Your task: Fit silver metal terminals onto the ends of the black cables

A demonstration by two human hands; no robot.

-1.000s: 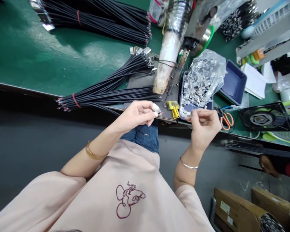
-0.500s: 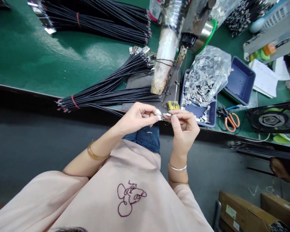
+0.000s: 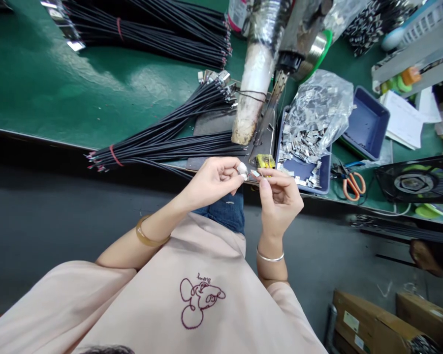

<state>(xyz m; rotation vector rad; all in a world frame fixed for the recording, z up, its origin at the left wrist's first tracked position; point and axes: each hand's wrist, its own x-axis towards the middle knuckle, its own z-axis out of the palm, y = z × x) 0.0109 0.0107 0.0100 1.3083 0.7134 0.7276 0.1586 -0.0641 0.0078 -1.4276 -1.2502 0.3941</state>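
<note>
My left hand [image 3: 216,183] is closed in a pinch, with a white cover [image 3: 242,169] on a fingertip. Short thin coloured wires [image 3: 250,173] stick out from this pinch, the end of a cable whose body the hand mostly hides. Facing it, my right hand [image 3: 280,194] is closed, thumb and fingers pinching a small silvery connector [image 3: 256,173]. The wires and connector meet or nearly touch; I cannot tell whether they are joined. Just beyond the fingertips lie a yellow sponge-like block [image 3: 265,161] and a thin strand of solder wire [image 3: 272,140].
Black cable bundles [image 3: 177,115] lie at left on the green table [image 3: 33,88]. A white-wrapped nozzle [image 3: 249,98] and a metal iron-like rod [image 3: 271,103] hang over the work spot. Rightward are a blue tray [image 3: 327,177] of connectors, orange-handled pliers [image 3: 354,186] and a fan [image 3: 413,183].
My right hand has shifted slightly left, and the connector has tilted a little. More of the coloured wires now shows between the hands. My left hand has barely moved.
</note>
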